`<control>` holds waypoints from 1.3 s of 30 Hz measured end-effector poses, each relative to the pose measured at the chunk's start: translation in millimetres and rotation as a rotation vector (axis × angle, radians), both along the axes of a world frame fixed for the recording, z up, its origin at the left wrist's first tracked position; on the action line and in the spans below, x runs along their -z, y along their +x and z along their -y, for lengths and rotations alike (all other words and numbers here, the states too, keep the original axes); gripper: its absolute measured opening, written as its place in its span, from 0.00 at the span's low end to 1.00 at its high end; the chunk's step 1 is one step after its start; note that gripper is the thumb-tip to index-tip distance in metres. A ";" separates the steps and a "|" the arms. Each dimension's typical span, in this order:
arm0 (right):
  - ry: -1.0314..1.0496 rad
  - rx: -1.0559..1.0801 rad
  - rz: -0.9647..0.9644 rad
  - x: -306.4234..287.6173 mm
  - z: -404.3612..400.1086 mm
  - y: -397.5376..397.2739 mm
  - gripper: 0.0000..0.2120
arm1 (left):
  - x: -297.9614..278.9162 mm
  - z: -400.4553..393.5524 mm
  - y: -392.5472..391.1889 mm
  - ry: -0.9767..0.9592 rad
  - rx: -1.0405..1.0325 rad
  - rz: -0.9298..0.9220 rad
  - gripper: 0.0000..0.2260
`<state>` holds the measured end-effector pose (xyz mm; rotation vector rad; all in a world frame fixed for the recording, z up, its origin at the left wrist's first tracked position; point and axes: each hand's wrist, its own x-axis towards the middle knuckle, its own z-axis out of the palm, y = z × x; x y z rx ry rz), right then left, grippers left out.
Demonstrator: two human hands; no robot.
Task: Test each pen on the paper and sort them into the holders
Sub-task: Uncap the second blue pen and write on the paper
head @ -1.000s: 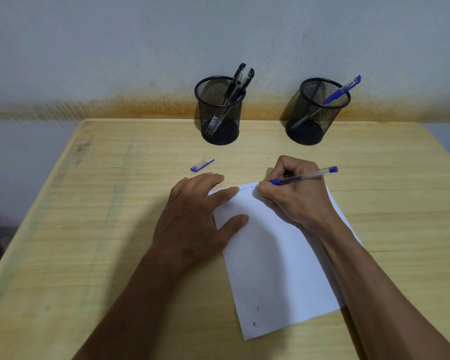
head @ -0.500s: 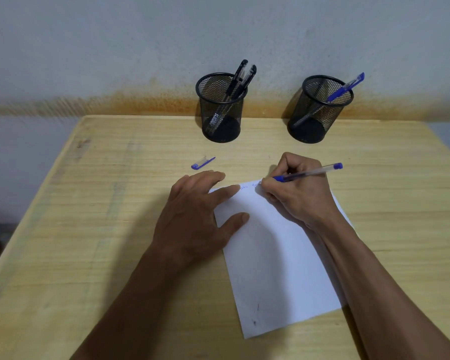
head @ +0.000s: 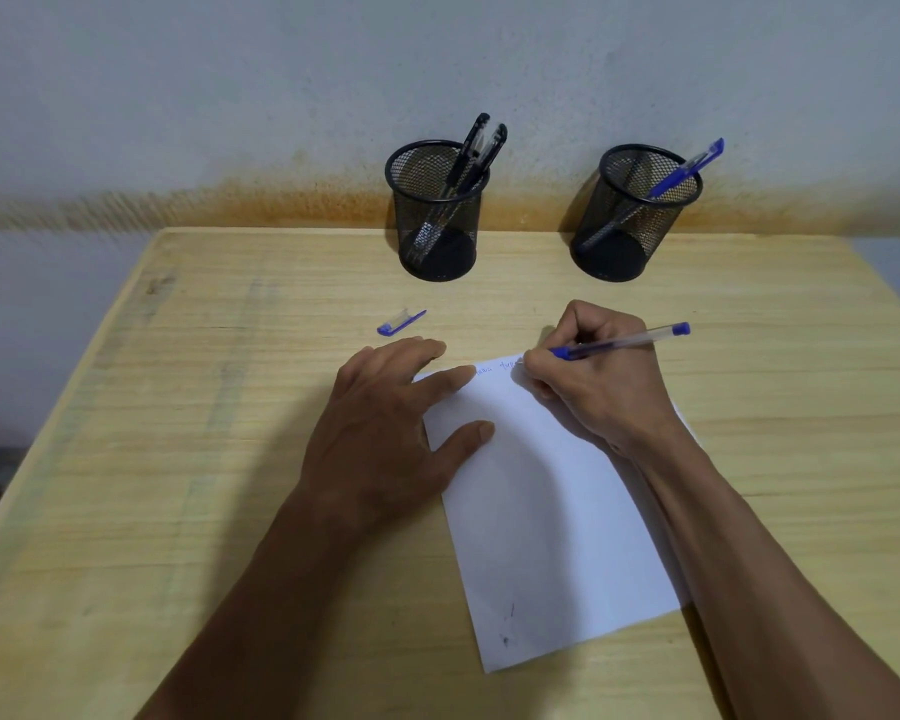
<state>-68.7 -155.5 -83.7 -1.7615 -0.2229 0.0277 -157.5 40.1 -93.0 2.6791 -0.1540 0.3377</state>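
Paper (head: 552,511) is lying a bit slanted on the wooden desk (head: 178,459), with a few small blue scribbles near its top edge. The right hand (head: 598,376) has its fingers curled around a blue pen (head: 624,343), pinching it low near the tip, and the tip sits on the paper right by those scribbles. The left hand (head: 385,428) lies flat with fingers spread, pressing on the sheet's left edge. A blue pen cap (head: 401,322) sits on the desk just past the left hand. At the back by the wall are two black mesh holders: the left holder (head: 437,210) has black pens (head: 476,148) leaning in it, and the right holder (head: 637,215) has one capped blue pen (head: 684,168).
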 end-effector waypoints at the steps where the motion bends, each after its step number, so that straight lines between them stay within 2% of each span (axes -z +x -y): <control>1: -0.026 0.009 0.013 -1.2 -1.0 -1.2 0.09 | 0.1 0.0 0.1 0.002 0.000 0.000 0.24; 9: -0.082 0.044 0.036 -5.9 -3.4 -4.6 0.09 | 0.1 0.2 -1.0 0.007 -0.004 0.001 0.23; 28: -0.061 0.049 0.003 -3.9 -1.9 -3.2 0.11 | -0.1 0.4 -1.3 -0.009 0.004 0.020 0.23; 32: 0.300 0.114 -0.146 -19.1 -2.6 -5.9 0.10 | 0.4 0.6 -1.5 -0.007 0.002 0.030 0.22; 35: 0.481 0.145 -0.252 -24.9 7.1 -2.9 0.16 | -0.5 1.4 -0.4 -0.024 -0.006 0.039 0.22; 39: 0.670 0.146 -0.315 -27.0 15.3 -0.8 0.17 | -0.8 2.2 -2.2 -0.002 -0.009 0.057 0.22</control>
